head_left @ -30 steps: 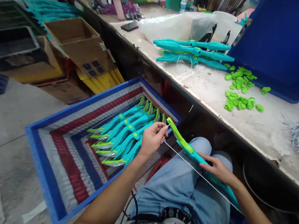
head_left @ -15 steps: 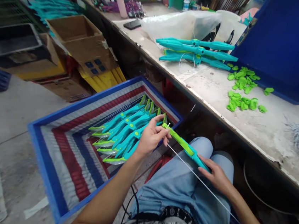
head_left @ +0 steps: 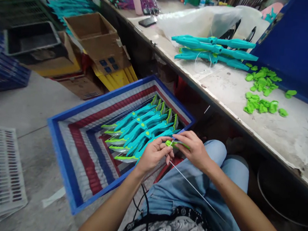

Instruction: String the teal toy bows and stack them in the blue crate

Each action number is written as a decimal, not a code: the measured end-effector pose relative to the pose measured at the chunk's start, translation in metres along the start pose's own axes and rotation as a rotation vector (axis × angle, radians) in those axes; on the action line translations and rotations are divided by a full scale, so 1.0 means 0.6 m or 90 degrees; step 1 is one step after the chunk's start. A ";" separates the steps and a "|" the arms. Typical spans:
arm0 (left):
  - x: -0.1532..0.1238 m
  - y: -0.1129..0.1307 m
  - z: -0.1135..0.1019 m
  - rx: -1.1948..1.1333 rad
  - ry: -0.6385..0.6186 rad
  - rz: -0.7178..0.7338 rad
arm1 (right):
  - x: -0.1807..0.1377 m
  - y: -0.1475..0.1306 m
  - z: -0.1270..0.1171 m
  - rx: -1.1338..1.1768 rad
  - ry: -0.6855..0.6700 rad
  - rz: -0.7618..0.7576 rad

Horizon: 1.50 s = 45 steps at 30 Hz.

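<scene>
Over my lap, my left hand pinches a thin white string at the green tip of a teal toy bow. My right hand is closed around that same green end, close beside the left. Most of the bow is hidden under my right hand and forearm. The string runs back along my thigh toward my body.
A blue crate with a striped lining holds several finished teal bows on the floor at my left. On the workbench lie more teal bows, several loose green caps, a blue tray and a plastic bag. Cardboard boxes stand behind.
My right hand has slid up from the bow's middle to its green tip, meeting my left hand. The bow's end has dropped lower toward my lap.
</scene>
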<state>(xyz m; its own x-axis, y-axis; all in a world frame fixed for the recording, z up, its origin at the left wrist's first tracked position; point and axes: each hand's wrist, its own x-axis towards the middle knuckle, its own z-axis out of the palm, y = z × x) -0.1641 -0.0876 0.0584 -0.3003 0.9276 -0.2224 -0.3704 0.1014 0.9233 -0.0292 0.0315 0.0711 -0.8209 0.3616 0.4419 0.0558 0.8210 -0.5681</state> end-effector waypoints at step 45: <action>-0.005 0.029 -0.033 0.205 0.292 0.060 | 0.006 -0.052 0.131 0.239 0.206 0.181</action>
<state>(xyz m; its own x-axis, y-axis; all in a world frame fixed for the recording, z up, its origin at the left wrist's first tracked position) -0.1871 -0.0960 0.0692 -0.6972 0.6937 -0.1807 -0.0584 0.1964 0.9788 -0.0787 -0.0273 0.0358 -0.5837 0.7107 0.3926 -0.0062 0.4797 -0.8774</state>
